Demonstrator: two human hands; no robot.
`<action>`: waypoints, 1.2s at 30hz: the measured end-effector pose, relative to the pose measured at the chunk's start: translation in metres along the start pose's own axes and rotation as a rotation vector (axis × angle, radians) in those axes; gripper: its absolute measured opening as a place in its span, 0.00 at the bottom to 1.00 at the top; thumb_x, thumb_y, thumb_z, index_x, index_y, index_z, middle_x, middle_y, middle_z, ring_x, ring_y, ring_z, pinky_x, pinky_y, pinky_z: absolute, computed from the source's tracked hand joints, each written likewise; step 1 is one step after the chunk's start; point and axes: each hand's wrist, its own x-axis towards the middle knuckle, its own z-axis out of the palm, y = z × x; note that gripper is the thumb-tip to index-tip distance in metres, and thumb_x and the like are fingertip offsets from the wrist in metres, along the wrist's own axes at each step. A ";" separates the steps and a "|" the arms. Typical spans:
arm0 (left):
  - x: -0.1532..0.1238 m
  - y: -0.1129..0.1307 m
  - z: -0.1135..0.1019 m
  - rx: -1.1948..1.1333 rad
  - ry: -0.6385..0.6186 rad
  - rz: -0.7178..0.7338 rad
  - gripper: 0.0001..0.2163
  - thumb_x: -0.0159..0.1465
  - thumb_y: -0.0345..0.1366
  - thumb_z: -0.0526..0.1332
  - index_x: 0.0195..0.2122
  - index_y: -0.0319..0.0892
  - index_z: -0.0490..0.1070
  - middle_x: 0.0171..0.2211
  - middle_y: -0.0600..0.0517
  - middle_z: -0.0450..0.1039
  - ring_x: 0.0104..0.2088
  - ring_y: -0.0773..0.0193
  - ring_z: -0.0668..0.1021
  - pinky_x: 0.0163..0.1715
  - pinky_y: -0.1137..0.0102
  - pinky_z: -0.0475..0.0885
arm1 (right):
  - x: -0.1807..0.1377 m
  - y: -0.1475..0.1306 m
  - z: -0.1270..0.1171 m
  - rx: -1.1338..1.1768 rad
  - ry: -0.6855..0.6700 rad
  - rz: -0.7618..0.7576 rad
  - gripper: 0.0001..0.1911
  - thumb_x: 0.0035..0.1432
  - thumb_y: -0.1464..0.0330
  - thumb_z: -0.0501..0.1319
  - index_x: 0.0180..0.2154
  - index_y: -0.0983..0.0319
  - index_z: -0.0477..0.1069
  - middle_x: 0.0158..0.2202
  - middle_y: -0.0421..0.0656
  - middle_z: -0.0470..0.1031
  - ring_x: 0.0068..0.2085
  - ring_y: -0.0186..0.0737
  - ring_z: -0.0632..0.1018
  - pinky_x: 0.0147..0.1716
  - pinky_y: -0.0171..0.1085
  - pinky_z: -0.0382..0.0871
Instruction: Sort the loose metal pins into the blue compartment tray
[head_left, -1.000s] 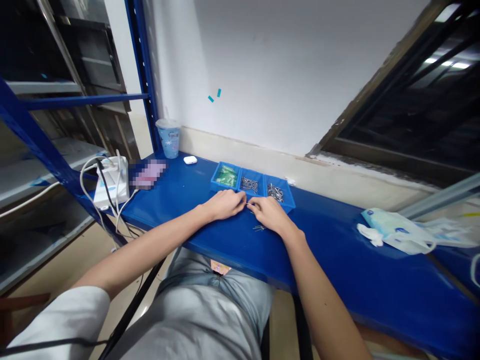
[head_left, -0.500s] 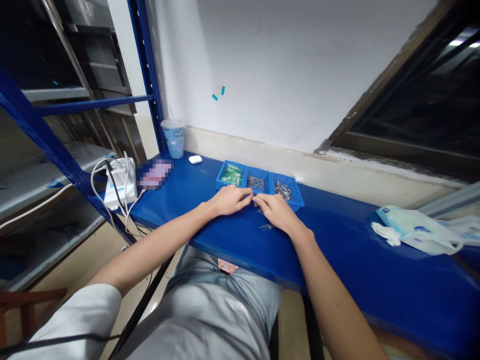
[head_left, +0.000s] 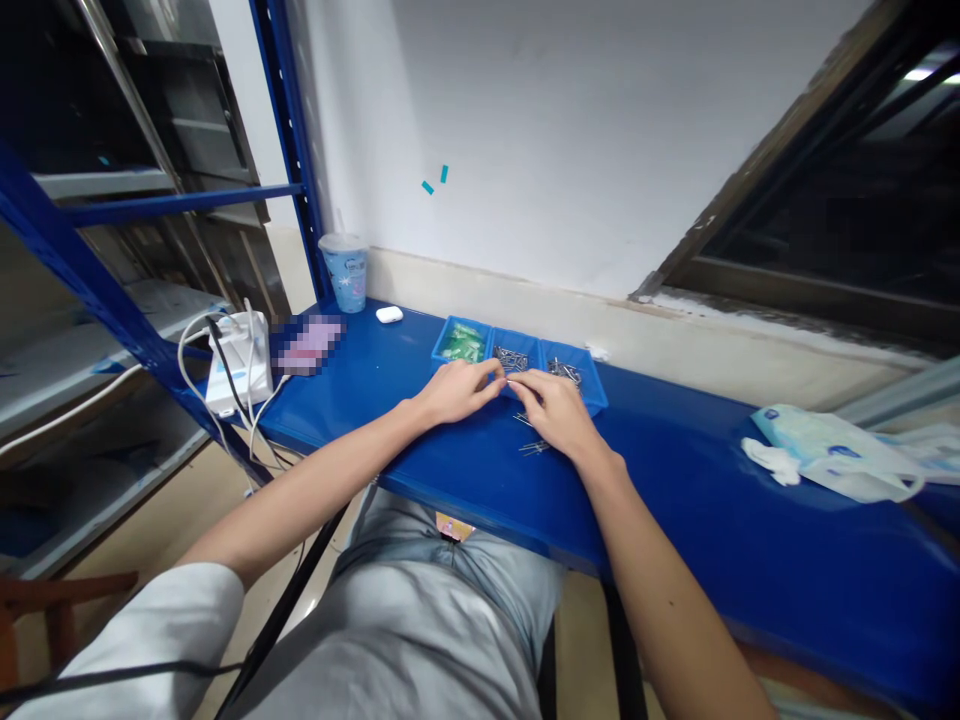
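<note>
My left hand (head_left: 463, 390) and my right hand (head_left: 553, 408) meet fingertip to fingertip just in front of three blue bins. Both are closed in a pinch, and a tiny light piece shows between them, too small to name. The left bin (head_left: 442, 352) holds green and clear small pieces. In the middle bin lie several thin metal pins (head_left: 511, 358), and the right bin (head_left: 592, 385) has more metal parts (head_left: 564, 372), partly hidden behind my right hand. Several thin metal pieces (head_left: 534, 447) lie on the blue table (head_left: 465, 470) beside and below my right hand.
A blue patterned cup (head_left: 346, 275) and a small white case (head_left: 389, 315) stand at the back left. Farther left are a blurred-out phone (head_left: 311, 345) and a white power strip (head_left: 238, 365) with cables. A tissue pack (head_left: 832, 450) with a crumpled tissue (head_left: 772, 461) lies right.
My right hand's fingers have shifted slightly and a small light piece now shows at the fingertips. The whole view has moved a little; the bins and loose pieces stay where they were.
</note>
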 end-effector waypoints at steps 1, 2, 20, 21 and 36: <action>0.000 0.000 0.000 0.001 0.001 0.001 0.11 0.76 0.42 0.56 0.48 0.42 0.75 0.25 0.56 0.72 0.25 0.65 0.71 0.31 0.70 0.58 | 0.000 0.001 0.000 0.005 0.037 -0.025 0.15 0.74 0.65 0.55 0.44 0.58 0.82 0.43 0.47 0.84 0.43 0.48 0.83 0.44 0.43 0.71; 0.000 0.000 0.000 -0.002 0.004 0.002 0.11 0.76 0.42 0.56 0.48 0.42 0.75 0.25 0.56 0.72 0.25 0.65 0.71 0.31 0.70 0.59 | 0.000 0.001 0.000 0.011 0.075 -0.048 0.14 0.73 0.65 0.57 0.44 0.58 0.82 0.43 0.46 0.85 0.43 0.47 0.83 0.44 0.43 0.72; 0.000 0.002 0.005 0.060 -0.248 0.123 0.14 0.74 0.45 0.60 0.52 0.44 0.78 0.27 0.54 0.77 0.30 0.61 0.79 0.34 0.70 0.66 | -0.002 0.001 -0.024 -0.239 0.946 0.040 0.18 0.75 0.59 0.53 0.34 0.59 0.70 0.30 0.43 0.74 0.32 0.41 0.72 0.38 0.42 0.65; 0.001 0.003 0.008 0.093 -0.284 0.120 0.15 0.74 0.46 0.60 0.54 0.45 0.78 0.28 0.53 0.78 0.32 0.60 0.80 0.35 0.70 0.67 | -0.002 0.004 -0.025 -0.258 0.979 0.050 0.18 0.75 0.59 0.52 0.34 0.59 0.70 0.31 0.44 0.74 0.33 0.42 0.73 0.40 0.43 0.65; -0.003 0.012 0.018 0.347 -0.316 0.114 0.14 0.76 0.45 0.56 0.56 0.53 0.79 0.42 0.48 0.84 0.43 0.51 0.85 0.38 0.67 0.72 | -0.003 0.009 -0.027 -0.175 0.948 0.145 0.18 0.73 0.58 0.54 0.54 0.61 0.72 0.43 0.52 0.76 0.44 0.54 0.75 0.51 0.56 0.69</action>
